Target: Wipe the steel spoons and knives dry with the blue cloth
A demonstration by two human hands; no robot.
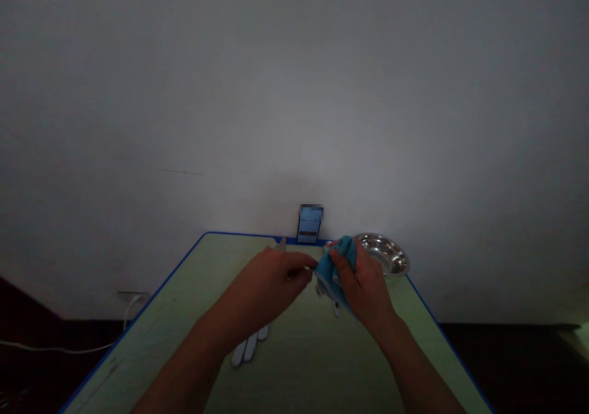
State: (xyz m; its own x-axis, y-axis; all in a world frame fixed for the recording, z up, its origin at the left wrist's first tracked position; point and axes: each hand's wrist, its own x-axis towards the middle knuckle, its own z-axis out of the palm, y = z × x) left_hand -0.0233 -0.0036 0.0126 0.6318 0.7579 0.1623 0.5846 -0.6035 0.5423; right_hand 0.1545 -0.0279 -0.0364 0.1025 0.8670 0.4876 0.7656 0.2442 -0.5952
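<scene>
My right hand [370, 285] is closed around a crumpled blue cloth [326, 269], above the table. At the cloth's left edge, the thumb and fingers of my left hand [280, 279] pinch something thin and dark, mostly hidden, which I cannot make out. Under my left forearm several pale, flat handles [251, 346] lie side by side on the table, and a pointed metal tip [282, 242] shows beyond that hand. Below the cloth, the end of a small utensil [336, 308] rests on the tabletop.
A shiny metal bowl [399, 259] stands at the back right of the pale green, blue-edged table [304, 377]. A phone [309, 225] leans upright against the wall at the back edge. A white cable [83, 351] runs past the table's left side.
</scene>
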